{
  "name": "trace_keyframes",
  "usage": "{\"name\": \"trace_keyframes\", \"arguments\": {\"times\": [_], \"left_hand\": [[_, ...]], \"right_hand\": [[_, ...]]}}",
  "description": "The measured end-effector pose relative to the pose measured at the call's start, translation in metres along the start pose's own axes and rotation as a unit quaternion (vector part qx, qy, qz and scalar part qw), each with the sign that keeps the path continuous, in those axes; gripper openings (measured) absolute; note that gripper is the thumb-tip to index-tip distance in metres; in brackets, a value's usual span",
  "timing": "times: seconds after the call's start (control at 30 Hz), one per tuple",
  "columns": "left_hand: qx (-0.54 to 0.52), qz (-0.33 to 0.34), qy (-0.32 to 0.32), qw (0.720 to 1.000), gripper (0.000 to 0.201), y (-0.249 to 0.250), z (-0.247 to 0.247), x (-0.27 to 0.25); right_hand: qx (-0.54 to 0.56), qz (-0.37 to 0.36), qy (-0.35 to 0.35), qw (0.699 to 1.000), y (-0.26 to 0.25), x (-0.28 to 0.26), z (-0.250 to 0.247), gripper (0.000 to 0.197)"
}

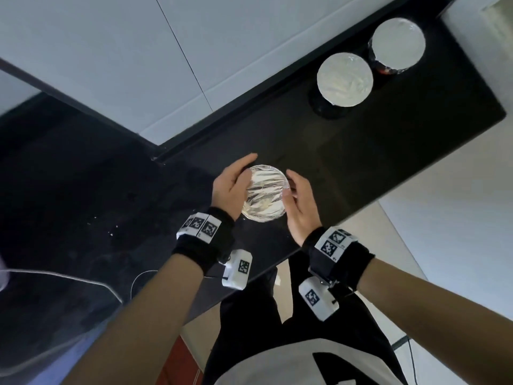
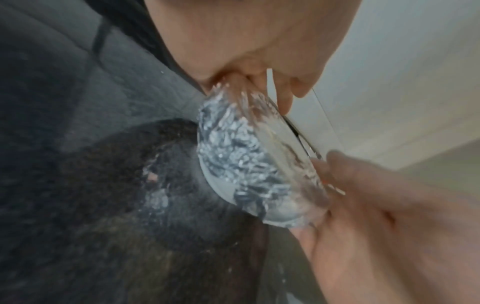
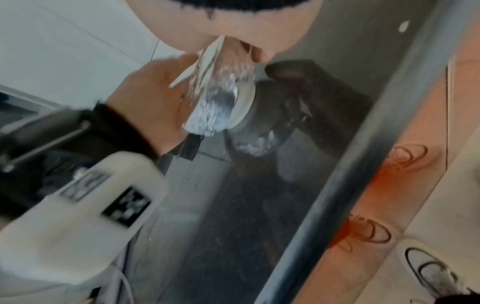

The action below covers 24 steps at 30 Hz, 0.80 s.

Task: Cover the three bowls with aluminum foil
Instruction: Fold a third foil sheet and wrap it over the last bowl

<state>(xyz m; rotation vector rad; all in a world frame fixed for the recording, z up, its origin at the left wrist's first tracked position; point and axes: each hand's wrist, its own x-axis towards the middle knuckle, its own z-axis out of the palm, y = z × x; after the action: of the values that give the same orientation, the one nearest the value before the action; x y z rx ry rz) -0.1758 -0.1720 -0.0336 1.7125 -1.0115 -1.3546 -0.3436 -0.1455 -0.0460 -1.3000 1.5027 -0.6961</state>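
Note:
A small white bowl [image 1: 265, 195] with crinkled aluminum foil over its top sits low on the black counter [image 1: 361, 151] between both hands. My left hand [image 1: 231, 187] curls round its left and far side. On the right side, my right hand [image 1: 299, 201] cups it with the thumb on the foil rim. In the left wrist view the foil skirt [image 2: 233, 162] hugs the bowl's wall above its white foot. The right wrist view shows the same bowl [image 3: 221, 98] pinched between both palms. Two other foil-covered bowls [image 1: 345, 79] [image 1: 398, 43] stand at the counter's far right.
The glossy counter runs along a white tiled wall [image 1: 111, 51] and ends in a front edge near my body. White crumbs [image 1: 111, 232] and a thin cable [image 1: 83, 279] lie on its left part. A shoe [image 3: 436, 271] is on the floor below.

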Motion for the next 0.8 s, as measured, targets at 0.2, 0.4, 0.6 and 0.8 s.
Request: {"name": "trace_keyframes", "arguments": {"times": [0.2, 0.4, 0.6, 0.8], "left_hand": [[-0.024, -0.010, 0.023, 0.999, 0.033, 0.005, 0.016, 0.001], [-0.038, -0.027, 0.146, 0.988, 0.028, 0.004, 0.014, -0.018], [-0.006, 0.000, -0.001, 1.000, 0.027, 0.011, 0.035, -0.002], [0.017, 0.011, 0.047, 0.999, 0.021, -0.008, 0.043, -0.007]], "right_hand": [[0.004, 0.013, 0.018, 1.000, -0.021, 0.022, 0.016, 0.056], [-0.014, -0.002, 0.033, 0.999, -0.019, 0.043, -0.023, 0.046], [0.011, -0.009, 0.024, 1.000, -0.009, 0.005, 0.005, 0.050], [-0.002, -0.020, 0.090, 0.996, -0.009, 0.011, 0.012, 0.031]]}}
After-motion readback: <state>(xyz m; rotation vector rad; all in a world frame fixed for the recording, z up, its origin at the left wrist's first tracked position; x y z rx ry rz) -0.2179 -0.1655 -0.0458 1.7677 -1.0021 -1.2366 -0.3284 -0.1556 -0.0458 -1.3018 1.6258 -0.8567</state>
